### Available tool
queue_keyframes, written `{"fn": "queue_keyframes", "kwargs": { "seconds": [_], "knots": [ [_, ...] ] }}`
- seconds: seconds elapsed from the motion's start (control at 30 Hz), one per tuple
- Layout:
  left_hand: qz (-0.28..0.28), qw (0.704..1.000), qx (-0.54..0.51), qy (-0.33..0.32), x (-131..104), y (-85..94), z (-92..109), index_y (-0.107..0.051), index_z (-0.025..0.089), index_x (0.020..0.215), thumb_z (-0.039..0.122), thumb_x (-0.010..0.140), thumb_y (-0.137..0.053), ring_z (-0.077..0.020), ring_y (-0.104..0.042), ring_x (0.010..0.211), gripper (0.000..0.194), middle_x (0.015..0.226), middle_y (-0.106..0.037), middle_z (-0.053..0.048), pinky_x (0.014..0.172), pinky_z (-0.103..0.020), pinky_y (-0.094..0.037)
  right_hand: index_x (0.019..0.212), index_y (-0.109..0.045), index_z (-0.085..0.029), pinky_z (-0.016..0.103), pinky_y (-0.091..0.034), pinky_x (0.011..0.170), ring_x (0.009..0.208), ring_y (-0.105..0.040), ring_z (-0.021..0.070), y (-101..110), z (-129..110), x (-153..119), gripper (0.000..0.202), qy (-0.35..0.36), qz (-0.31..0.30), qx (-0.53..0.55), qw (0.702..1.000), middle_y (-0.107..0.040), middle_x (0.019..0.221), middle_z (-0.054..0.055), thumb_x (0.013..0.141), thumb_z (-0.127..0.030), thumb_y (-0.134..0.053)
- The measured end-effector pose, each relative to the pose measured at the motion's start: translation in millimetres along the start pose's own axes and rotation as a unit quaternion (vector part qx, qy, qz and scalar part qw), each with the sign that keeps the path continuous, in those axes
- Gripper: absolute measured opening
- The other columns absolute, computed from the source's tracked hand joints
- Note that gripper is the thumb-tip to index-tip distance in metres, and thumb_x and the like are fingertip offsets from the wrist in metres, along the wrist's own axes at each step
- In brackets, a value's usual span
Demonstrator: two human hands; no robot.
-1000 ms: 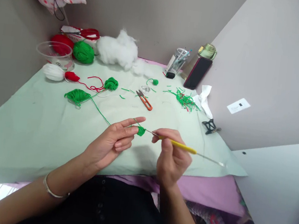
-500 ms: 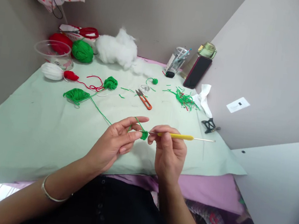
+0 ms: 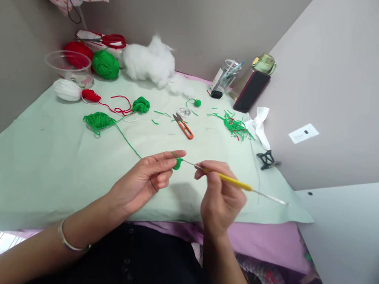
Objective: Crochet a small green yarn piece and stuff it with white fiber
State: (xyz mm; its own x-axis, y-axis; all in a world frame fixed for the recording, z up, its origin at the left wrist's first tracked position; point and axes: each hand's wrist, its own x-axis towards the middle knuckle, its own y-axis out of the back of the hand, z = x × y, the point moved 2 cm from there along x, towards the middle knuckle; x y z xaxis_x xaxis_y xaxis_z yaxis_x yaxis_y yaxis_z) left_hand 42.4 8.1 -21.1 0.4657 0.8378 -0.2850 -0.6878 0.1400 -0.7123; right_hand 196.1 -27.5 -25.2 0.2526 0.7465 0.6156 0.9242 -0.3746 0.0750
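Note:
Between thumb and fingers, my left hand (image 3: 147,176) pinches a small green crocheted piece (image 3: 177,164), with green yarn running over the index finger. My right hand (image 3: 222,196) is closed around the yellow handle of a crochet hook (image 3: 234,181). The hook's thin metal tip reaches left to the green piece, and its other metal end points right and slightly down. A strand of green yarn (image 3: 128,142) runs from a loose green skein (image 3: 98,121) on the cloth to my left hand.
Orange thread snips (image 3: 184,127) lie beyond my hands. Green yarn scraps (image 3: 235,126), a black stand (image 3: 267,160) and a phone (image 3: 251,92) are at the right. White stuffing (image 3: 149,62), a green ball (image 3: 105,64) and a clear tub (image 3: 69,68) stand at the back left.
My right hand has moved right, away from my left hand, and the hook now tilts down to the right. The green piece sits slightly higher and further left.

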Motion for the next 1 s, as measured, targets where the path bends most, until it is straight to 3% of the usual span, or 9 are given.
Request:
{"fn": "queue_keyframes", "kwargs": {
  "seconds": [0.1, 0.23, 0.7, 0.87, 1.0],
  "knots": [
    [0.001, 1.000, 0.022, -0.015, -0.8, -1.0, 1.1, -0.084, 0.017, 0.109, 0.016, 0.081, -0.086, -0.0023, -0.049, 0.054, 0.027, 0.072, -0.059, 0.004, 0.052, -0.013, -0.044, 0.101, -0.078, -0.024, 0.030, -0.057, 0.067, 0.071, -0.067, 0.0129, -0.7, 1.9, 3.0, 0.018, -0.079, -0.006, 0.110, 0.991, -0.073, 0.090, 0.002, 0.103, -0.024, -0.059],
    [-0.010, 0.998, 0.060, -0.018, -3.1, -4.9, -2.0, -0.083, 0.021, 0.113, 0.021, 0.083, -0.086, -0.0079, -0.062, 0.064, 0.030, 0.077, -0.068, 0.001, 0.062, -0.018, -0.054, 0.101, -0.079, -0.024, 0.031, -0.058, 0.069, 0.076, -0.067, 0.0147, -5.4, 0.5, 2.3, 0.016, -0.079, -0.031, 0.075, 0.994, -0.076, 0.092, 0.004, 0.101, -0.027, -0.063],
    [-0.011, 0.997, 0.076, -0.030, -6.3, -2.6, 2.8, -0.084, 0.021, 0.108, 0.022, 0.085, -0.083, -0.0106, -0.067, 0.071, 0.023, 0.083, -0.069, 0.001, 0.071, -0.023, -0.058, 0.097, -0.070, -0.022, 0.030, -0.060, 0.061, 0.063, -0.068, 0.0136, -3.8, 5.5, 4.3, 0.023, -0.136, -0.018, 0.168, 0.976, -0.079, 0.086, 0.004, 0.105, -0.038, -0.056],
    [0.007, 0.991, 0.120, -0.056, -9.2, -3.2, 5.3, -0.084, 0.022, 0.108, 0.024, 0.085, -0.084, -0.0112, -0.067, 0.071, 0.024, 0.086, -0.069, 0.001, 0.071, -0.025, -0.059, 0.104, -0.071, -0.023, 0.032, -0.062, 0.068, 0.072, -0.073, 0.0145, 2.7, -5.6, 3.1, 0.022, -0.091, -0.036, 0.107, 0.989, -0.079, 0.095, 0.004, 0.107, -0.028, -0.050],
    [0.025, 0.975, 0.177, -0.133, -10.7, -2.2, 2.2, -0.083, 0.027, 0.113, 0.023, 0.084, -0.085, -0.0106, -0.069, 0.071, 0.029, 0.089, -0.065, 0.003, 0.073, -0.025, -0.058, 0.115, -0.070, -0.025, 0.034, -0.063, 0.071, 0.080, -0.074, 0.0165, 3.7, -15.6, -1.5, 0.025, 0.046, -0.069, -0.074, 0.994, -0.078, 0.097, 0.004, 0.106, -0.018, -0.048]
  ]
}}
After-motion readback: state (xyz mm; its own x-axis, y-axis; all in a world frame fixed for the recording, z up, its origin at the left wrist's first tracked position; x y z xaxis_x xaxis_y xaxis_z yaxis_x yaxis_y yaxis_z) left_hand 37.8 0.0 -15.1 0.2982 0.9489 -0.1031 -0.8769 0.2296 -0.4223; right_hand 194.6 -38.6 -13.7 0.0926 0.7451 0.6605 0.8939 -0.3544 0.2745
